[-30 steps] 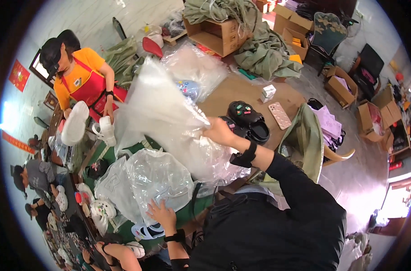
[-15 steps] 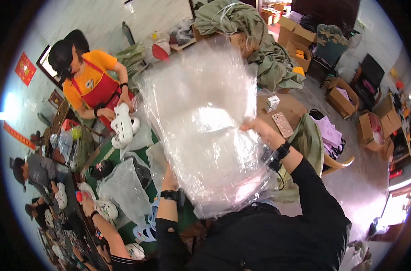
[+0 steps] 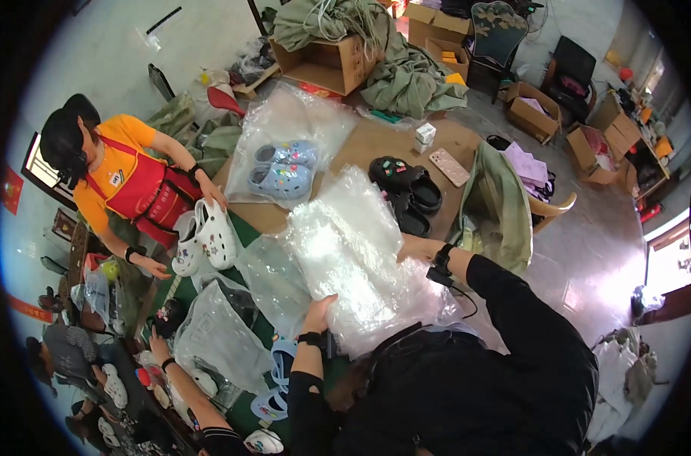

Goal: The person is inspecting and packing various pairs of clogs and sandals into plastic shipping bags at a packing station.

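Observation:
A stack of clear plastic bags (image 3: 349,258), wrinkled and shiny, is held in front of my body. My left hand (image 3: 319,313) grips its left edge, thumb on top. At its right edge my right hand (image 3: 421,249) is closed on the plastic, the fingers partly hidden. Just beyond the bags, black clogs (image 3: 406,190) with charms rest on a brown cardboard sheet (image 3: 353,148). Farther off, a pair of blue clogs (image 3: 284,169) lies on or in a clear bag. Beside my left forearm are light-blue sandals (image 3: 273,404), next to a loose clear bag (image 3: 224,334).
A co-worker in an orange shirt and red apron (image 3: 144,190) handles white clogs (image 3: 212,235) at the left. A phone (image 3: 449,167) and small white box (image 3: 424,137) sit on the cardboard. Green cloth (image 3: 501,209) drapes at the right; open cartons (image 3: 531,112) stand behind.
The bag stack has come down toward my body, uncovering the blue and black clogs. The co-worker's white clogs are lower, one of that person's hands now off them. The view has shifted.

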